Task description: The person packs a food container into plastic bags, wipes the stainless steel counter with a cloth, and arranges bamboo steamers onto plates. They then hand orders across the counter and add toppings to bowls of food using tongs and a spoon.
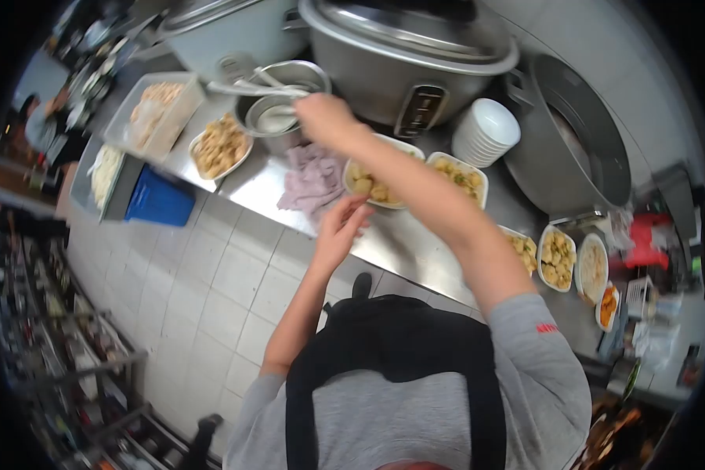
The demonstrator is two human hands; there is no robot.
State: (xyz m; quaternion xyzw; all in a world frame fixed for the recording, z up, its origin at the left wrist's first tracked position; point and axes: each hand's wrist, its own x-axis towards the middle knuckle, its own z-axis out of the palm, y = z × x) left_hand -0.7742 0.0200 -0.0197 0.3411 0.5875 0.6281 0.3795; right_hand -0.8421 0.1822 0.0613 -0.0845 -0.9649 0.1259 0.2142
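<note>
My right hand (322, 119) reaches across the counter to the metal pots, its fingers closed at a white-handled utensil (287, 111); the grip itself is partly hidden. Below it a small metal pot (280, 144) holds something whitish and sits against a larger steel pot (319, 73). My left hand (340, 229) hangs at the counter's front edge, fingers loosely bent and apart, with nothing seen in it. Just beyond it is a white bowl of potato-like chunks (381, 193), partly covered by my right forearm. A crumpled mauve cloth (312, 178) lies between the pots and that bowl.
A large rice cooker (399, 63) stands behind the bowls, beside stacked white bowls (486, 133) and a big dark pot (572, 141). More filled bowls (557, 258) line the right. Leftward are another food bowl (221, 147), a plastic tub (153, 117) and a blue bin (159, 196).
</note>
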